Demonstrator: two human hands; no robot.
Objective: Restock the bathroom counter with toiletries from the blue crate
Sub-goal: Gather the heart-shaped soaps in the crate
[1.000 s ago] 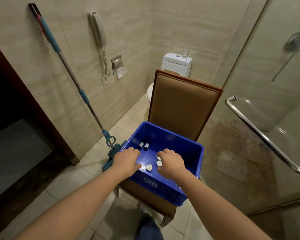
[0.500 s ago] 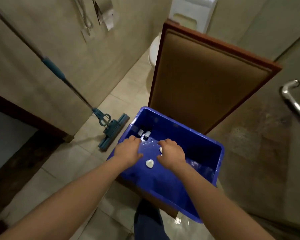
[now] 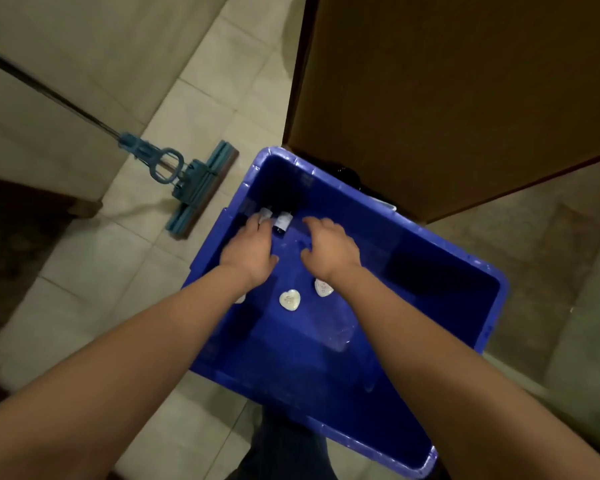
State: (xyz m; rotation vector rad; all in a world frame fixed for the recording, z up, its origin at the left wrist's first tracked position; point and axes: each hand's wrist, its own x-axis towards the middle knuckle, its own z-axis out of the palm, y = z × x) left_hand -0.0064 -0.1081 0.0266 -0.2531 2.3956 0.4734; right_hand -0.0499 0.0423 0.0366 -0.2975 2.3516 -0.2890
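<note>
A blue crate (image 3: 465, 271) sits on a chair seat below me. In its far left corner lie two small dark bottles with white labels (image 3: 282, 221). Two white heart-shaped soaps (image 3: 290, 300) lie on the crate floor between my forearms, and a third is mostly hidden under my left wrist. My left hand (image 3: 248, 252) reaches into the corner, its fingertips touching the left bottle and its thumb held apart. My right hand (image 3: 329, 247) hovers beside the bottles with fingers loosely bent downward, holding nothing. The counter is out of view.
The brown padded chair back (image 3: 447, 98) rises right behind the crate. A blue sponge mop (image 3: 191, 188) leans against the left wall on the tiled floor (image 3: 94, 265). My leg (image 3: 284, 445) shows below the crate.
My view has tipped down and closer to the crate. Both hands have moved past the heart soaps toward the bottles in the far corner.
</note>
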